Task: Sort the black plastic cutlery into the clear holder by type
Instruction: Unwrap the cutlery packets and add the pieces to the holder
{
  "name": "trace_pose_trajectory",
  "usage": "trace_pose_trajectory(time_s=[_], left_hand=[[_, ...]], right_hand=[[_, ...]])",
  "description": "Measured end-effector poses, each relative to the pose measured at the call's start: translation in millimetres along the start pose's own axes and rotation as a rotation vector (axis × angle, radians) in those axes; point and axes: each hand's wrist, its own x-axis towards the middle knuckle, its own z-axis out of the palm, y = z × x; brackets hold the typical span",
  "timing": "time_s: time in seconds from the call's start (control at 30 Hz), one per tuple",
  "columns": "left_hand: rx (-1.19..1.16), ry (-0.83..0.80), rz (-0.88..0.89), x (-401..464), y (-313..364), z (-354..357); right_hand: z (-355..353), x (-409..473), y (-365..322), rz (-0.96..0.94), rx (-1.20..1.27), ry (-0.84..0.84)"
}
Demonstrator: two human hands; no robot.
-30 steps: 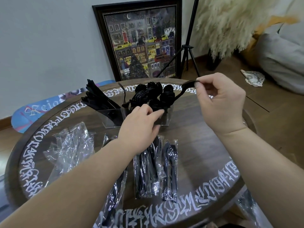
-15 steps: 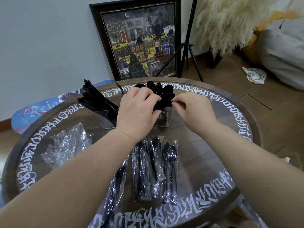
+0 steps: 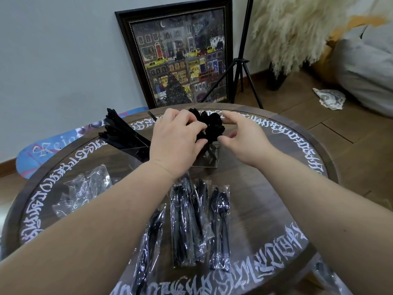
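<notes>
The clear holder (image 3: 207, 161) stands at the far side of the round table (image 3: 255, 188). Black knives (image 3: 119, 133) lean left out of its left compartment. A bunch of black spoons (image 3: 213, 126) fills the right compartment. My left hand (image 3: 176, 139) curls its fingers round the left side of the spoon bunch. On the bunch's right side is my right hand (image 3: 244, 139), with its forefinger stretched over the spoon tops and its thumb against the bunch below. Wrapped cutlery packets (image 3: 182, 220) lie in front of the holder.
Crumpled clear wrappers (image 3: 85, 188) lie on the table's left side. Behind the table a framed picture (image 3: 180, 56) leans on the wall beside a tripod (image 3: 242, 67). A skateboard (image 3: 49, 150) lies on the floor at left.
A second ago my right hand held one black spoon up at the right. That spoon now stands in the bunch, and both hands have closed in around the spoons.
</notes>
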Motion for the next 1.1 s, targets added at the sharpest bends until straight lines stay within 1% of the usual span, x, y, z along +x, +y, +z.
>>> trace_pose_trajectory(time_s=[0.13,0.23,0.37,0.5,0.6,0.77,0.97,1.1], left_hand=[[0.02,-0.068,-0.078,-5,-5,-4],[0.019,-0.086,-0.089,-5,-7,-4],[0.008,-0.088,-0.086,-3,-5,-3],[-0.006,-0.099,-0.103,-6,-4,-3],[0.006,-0.092,-0.095,-8,-5,-3],[0.028,-0.078,-0.074,-10,-5,-2],[0.033,-0.058,-0.041,-14,-5,-5],[0.018,-0.047,-0.032,-22,-5,-11]], right_hand=[[1,9,0,0.016,-0.011,0.04],[2,10,-3,0.032,0.069,0.083],[1,7,-9,-0.007,0.074,0.063],[3,-2,-1,-0.018,0.083,0.047],[4,-13,4,-0.062,0.034,0.061],[9,-15,13,-0.044,-0.125,-0.003],[10,-2,15,-0.027,-0.115,0.024],[8,-13,12,0.027,-0.123,0.056]])
